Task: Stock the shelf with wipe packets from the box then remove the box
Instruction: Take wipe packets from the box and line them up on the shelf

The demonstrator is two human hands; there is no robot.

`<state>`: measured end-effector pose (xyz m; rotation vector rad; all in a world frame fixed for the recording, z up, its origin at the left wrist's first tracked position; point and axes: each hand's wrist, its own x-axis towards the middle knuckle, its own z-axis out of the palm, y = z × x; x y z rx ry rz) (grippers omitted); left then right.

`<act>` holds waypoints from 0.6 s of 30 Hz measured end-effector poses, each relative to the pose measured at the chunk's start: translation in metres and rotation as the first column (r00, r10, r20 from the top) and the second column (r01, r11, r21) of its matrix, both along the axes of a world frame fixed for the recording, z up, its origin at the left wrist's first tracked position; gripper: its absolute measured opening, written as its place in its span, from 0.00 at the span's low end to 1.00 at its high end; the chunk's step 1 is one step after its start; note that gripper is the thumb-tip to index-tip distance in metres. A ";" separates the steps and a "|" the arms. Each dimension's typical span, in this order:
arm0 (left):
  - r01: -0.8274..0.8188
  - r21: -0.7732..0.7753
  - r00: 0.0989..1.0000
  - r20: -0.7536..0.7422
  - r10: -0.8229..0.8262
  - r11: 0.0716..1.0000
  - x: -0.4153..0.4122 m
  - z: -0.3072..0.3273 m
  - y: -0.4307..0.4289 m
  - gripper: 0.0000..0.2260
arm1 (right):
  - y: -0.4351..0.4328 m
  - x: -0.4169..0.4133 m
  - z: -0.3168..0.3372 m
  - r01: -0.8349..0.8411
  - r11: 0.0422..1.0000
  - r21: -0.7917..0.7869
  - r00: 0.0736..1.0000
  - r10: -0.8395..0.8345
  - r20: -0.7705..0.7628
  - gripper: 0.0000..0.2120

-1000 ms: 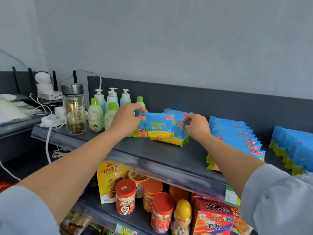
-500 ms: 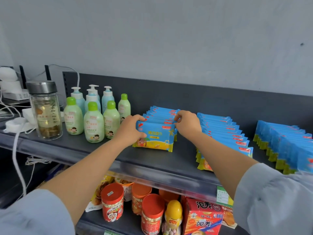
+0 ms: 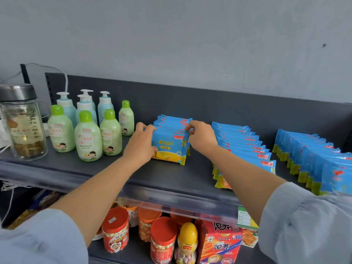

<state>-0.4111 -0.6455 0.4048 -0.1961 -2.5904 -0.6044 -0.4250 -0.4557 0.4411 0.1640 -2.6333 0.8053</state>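
A short row of flat, glossy blue-and-yellow plastic wipe packets (image 3: 170, 147) stands on edge on the dark grey metal shelf (image 3: 162, 180). It sits about midway between the shelf's front edge and its back panel and runs back toward the panel. The left hand (image 3: 140, 145) clasps the row's left end: its grip is curled, with fingers over the top edges and the thumb on the front packet's face. The right hand (image 3: 202, 138) holds the right end, its grip pinching the upper right corners between bent fingers and thumb. The row holds roughly eight packets, though they are packed too tightly to count.

Toward the shelf's right end stand two more rows of the same packets, a middle row (image 3: 245, 147) and a far right row (image 3: 312, 157), well apart from each other. That makes three rows in all.

Just left of the left hand stand four rounded pale green bottles (image 3: 87, 138) with bright green caps. Behind them are pale blue pump bottles (image 3: 104, 107), with four white pump heads showing. At the left end of the shelf stands one clear glass jar (image 3: 22, 128) with a brushed metal lid.

On the lower shelf are cylindrical tubs with red lids (image 3: 115, 229), one container with a yellow egg-shaped top (image 3: 187, 235) and one red printed carton (image 3: 221, 244).
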 end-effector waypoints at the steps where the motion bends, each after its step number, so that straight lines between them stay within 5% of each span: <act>1: -0.002 -0.012 1.000 -0.005 0.002 1.000 -0.001 0.000 0.000 0.29 | 0.000 0.001 -0.001 -0.002 1.000 0.001 1.000 0.002 0.006 0.14; 18: -0.061 -0.442 0.994 -0.104 0.017 0.895 0.016 0.012 0.014 0.33 | -0.009 0.040 0.003 0.032 0.909 0.416 0.999 -0.023 -0.026 0.20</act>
